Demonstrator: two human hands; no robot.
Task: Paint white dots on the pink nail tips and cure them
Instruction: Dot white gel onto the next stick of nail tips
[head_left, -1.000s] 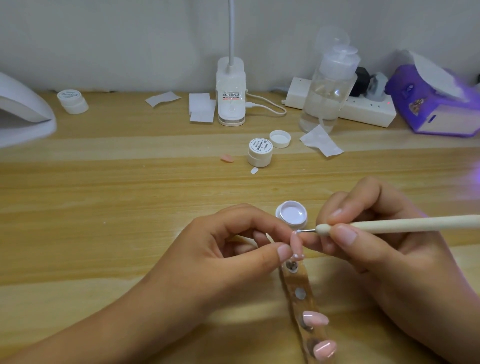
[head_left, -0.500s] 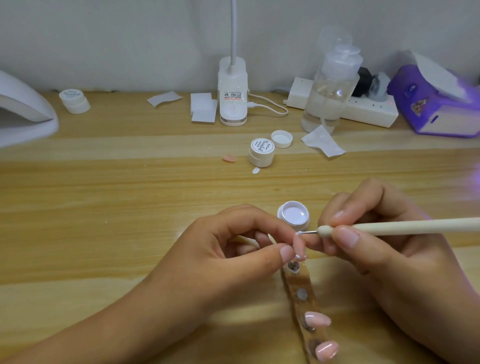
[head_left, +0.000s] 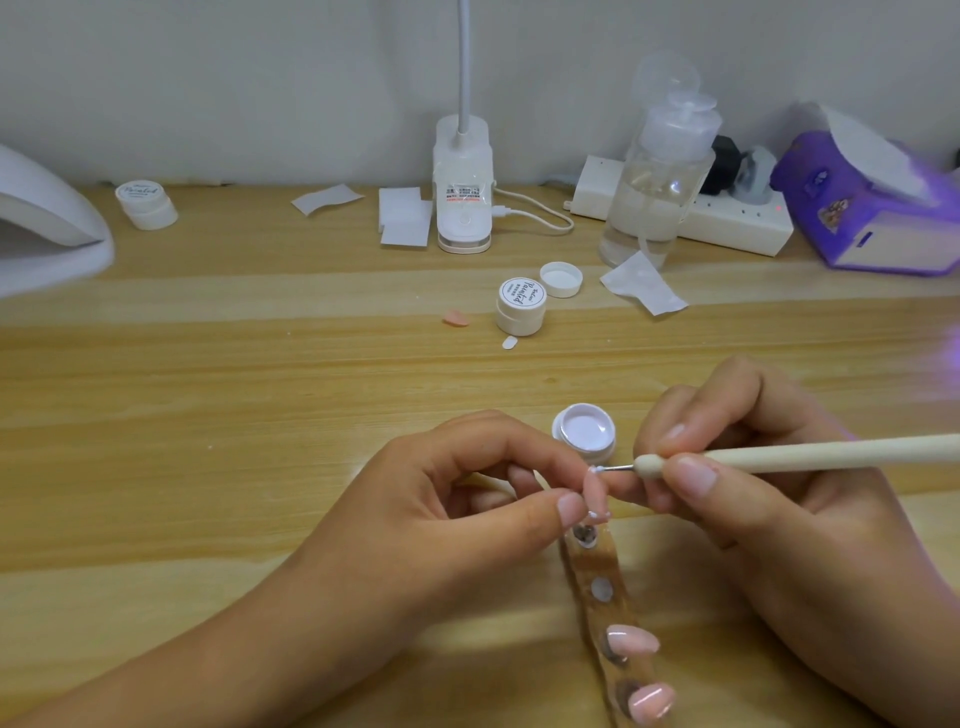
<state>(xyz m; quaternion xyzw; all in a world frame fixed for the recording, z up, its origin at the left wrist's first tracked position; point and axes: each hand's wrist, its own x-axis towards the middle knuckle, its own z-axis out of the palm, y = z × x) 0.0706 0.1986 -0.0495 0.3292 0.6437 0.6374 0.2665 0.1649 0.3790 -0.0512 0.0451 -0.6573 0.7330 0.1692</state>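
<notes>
Dotting is under way on one pink nail tip (head_left: 595, 493), pinched upright between the thumb and forefinger of the left grip (head_left: 441, 509). White dots show along its lower edge. The metal point of the dotting tool (head_left: 831, 453), held pen-fashion in the closed right grip (head_left: 779, 493), touches its upper end. An open jar of white gel (head_left: 584, 432) stands on the counter (head_left: 208, 415) just beyond both grips. Below the grips lies a holder strip (head_left: 592, 569). Its two mounts nearest them are bare, and two mounted tips (head_left: 631, 639) farther down show no dots that I can make out. My judgement: the task is at an early stage, with one tip partly dotted, two waiting, and curing not yet begun. A white lamp hood (head_left: 41, 234) sits far out beyond the left grip.
</notes>
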